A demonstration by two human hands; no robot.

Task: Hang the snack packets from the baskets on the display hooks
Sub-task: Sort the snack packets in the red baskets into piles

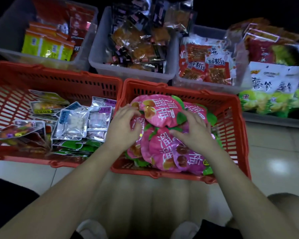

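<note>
While both hands reach in, pink snack packets (pixel 160 149) lie flat, overlapped in a pile in the right red basket (pixel 238 128) on the floor (pixel 274 161). The pile's long axis runs near to far. The top packet (pixel 157 111) sits at the far end, its print upside down to the camera. Left hand (pixel 126 125): fingers (pixel 128 108) bent, tips on the top packet's left edge; cannot tell if they pinch it. Right hand (pixel 195 133): fingers (pixel 190 114) spread, resting on the pile, thumb stretched left onto a packet. Left red basket (pixel 59 78) is just beside, with grey bins (pixel 100 49) behind.
</note>
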